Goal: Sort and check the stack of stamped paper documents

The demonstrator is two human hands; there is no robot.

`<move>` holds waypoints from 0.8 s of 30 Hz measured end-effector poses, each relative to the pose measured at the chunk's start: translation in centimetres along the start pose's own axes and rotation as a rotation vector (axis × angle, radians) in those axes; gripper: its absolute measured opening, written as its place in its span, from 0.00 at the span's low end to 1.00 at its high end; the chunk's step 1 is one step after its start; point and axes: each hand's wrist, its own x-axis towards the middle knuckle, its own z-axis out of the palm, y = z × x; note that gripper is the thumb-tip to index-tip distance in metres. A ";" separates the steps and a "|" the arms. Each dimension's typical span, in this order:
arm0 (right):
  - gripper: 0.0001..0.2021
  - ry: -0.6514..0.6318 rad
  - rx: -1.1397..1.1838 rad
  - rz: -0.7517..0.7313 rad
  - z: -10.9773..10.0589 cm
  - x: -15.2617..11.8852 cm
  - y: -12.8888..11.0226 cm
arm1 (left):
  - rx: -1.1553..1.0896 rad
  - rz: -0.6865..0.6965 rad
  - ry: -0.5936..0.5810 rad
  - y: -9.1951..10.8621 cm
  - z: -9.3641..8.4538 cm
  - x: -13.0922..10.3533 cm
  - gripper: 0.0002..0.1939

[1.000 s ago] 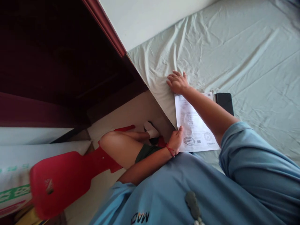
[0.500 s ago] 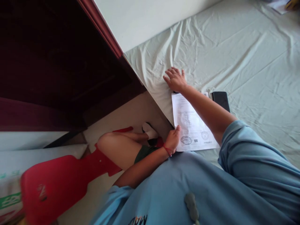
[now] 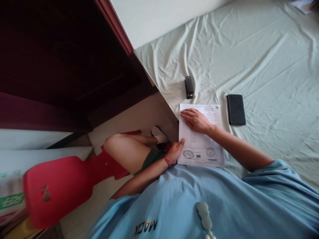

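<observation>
A printed sheet of paper (image 3: 204, 141) with round and oval stamps lies on the pale bedsheet close to the blue shirt. My left hand (image 3: 175, 152), with a red string at the wrist, grips the paper's lower left edge, thumb on top and the other fingers hidden below. Flat across the upper left part of the page lies my right hand (image 3: 196, 121), its fingers stretched out and close together. Above the top edge of the paper is a small black stapler (image 3: 189, 87). A black phone (image 3: 236, 110) rests to the right of the page.
The wrinkled sheet (image 3: 269, 66) stretches to the upper right, where another paper (image 3: 302, 6) lies at the corner. A red chair (image 3: 58, 189) stands at the lower left, with bare legs over its seat. Dark red furniture (image 3: 62, 66) fills the upper left.
My right hand has come down from the bedsheet above onto the paper, uncovering the stapler. The paper and my left hand are slightly further left and lower in view.
</observation>
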 end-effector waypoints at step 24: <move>0.33 -0.024 -0.185 0.256 -0.2 0.3 2.8 | 0.150 0.074 0.073 -0.6 0.0 0.7 0.38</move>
